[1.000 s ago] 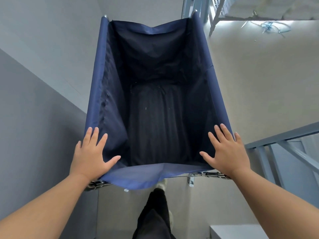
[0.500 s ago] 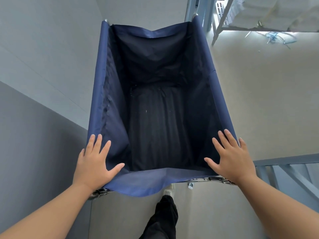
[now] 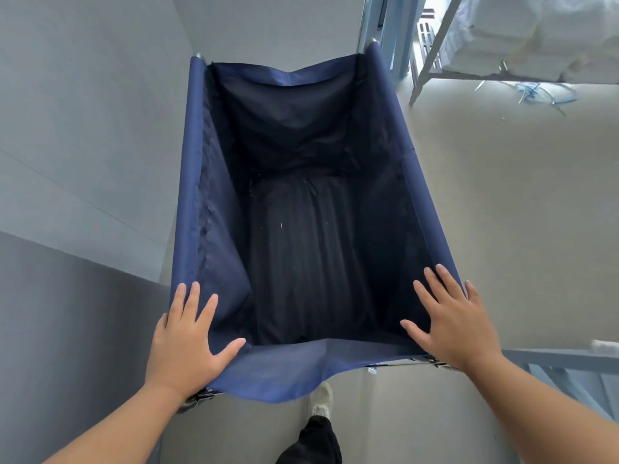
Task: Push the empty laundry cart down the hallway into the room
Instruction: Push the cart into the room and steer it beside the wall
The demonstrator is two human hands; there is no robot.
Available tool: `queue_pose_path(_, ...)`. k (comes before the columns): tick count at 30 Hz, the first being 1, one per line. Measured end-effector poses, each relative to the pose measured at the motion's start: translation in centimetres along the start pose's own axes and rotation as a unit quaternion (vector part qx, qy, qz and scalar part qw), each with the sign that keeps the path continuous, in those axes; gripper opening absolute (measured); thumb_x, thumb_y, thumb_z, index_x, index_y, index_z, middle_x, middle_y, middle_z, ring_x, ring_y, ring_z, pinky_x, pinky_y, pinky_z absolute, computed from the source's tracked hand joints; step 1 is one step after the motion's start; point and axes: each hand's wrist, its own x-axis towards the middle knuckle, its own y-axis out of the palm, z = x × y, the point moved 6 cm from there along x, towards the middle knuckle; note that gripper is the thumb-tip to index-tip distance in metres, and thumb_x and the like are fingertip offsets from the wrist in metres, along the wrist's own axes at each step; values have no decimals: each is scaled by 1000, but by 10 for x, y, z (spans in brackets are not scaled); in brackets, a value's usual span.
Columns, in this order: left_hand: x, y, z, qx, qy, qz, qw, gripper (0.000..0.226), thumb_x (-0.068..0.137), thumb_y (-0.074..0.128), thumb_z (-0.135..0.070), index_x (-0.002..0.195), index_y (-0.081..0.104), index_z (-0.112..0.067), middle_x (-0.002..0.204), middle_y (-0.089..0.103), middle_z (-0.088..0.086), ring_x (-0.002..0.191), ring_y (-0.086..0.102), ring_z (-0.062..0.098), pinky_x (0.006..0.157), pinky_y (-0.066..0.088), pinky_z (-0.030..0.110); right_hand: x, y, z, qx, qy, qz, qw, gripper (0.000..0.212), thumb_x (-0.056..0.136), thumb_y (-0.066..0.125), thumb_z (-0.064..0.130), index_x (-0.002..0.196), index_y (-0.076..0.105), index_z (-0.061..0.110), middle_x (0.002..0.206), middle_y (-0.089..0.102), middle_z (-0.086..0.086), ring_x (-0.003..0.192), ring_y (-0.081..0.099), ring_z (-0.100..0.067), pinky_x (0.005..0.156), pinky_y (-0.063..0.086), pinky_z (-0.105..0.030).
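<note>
A person's left hand (image 3: 187, 343) and right hand (image 3: 449, 324), fingers spread flat and gripping nothing, press on the near corners of an empty navy laundry cart (image 3: 301, 370) at centre frame, one shoe (image 3: 321, 401) stepping at 6 o'clock. The cart's long axis runs from 6 toward 12 o'clock, nose aimed at a doorway frame (image 3: 385, 25) near 1 o'clock. Even pressure from both palms should hold it straight, clear of the wall (image 3: 83, 128) at 9 o'clock and the shelving rack (image 3: 435, 51) at 2 o'clock
</note>
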Motion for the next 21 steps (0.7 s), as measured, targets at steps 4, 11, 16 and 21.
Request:
queue_pose_path(4, 24, -8, -12, -1, -12, -1, 1000, 105, 82, 14, -88, 142, 54, -12, 159, 36, 20, 153, 22, 35, 100, 49, 57, 28, -4, -19, -1, -6, -9, 1000, 80, 84, 43, 69, 138, 57, 12, 153, 47, -13, 151, 26, -31, 109, 34, -60)
queue_pose_path(11, 56, -17, -42, -12, -29, 1, 1000, 105, 82, 13, -88, 141, 55, -12, 158, 37, 19, 152, 24, 36, 100, 49, 55, 70, -9, -54, -2, -22, -19, 1000, 81, 84, 41, 68, 136, 58, 9, 150, 50, -16, 149, 29, -32, 108, 34, -61)
queue_pose_path(16, 79, -25, -70, -23, -46, 0, 999, 106, 82, 11, -88, 140, 56, -12, 158, 38, 20, 151, 26, 36, 100, 48, 53, 102, -14, -88, -10, -41, -20, 999, 82, 84, 40, 68, 137, 59, 8, 150, 50, -17, 149, 30, -33, 108, 33, -62)
queue_pose_path(21, 101, -30, -98, -23, -67, 2, 997, 103, 82, 15, -87, 139, 57, -12, 158, 39, 19, 152, 25, 35, 100, 48, 53, 135, -16, -121, -2, -54, -18, 998, 82, 83, 41, 69, 134, 60, 8, 145, 55, -15, 149, 30, -32, 106, 35, -61)
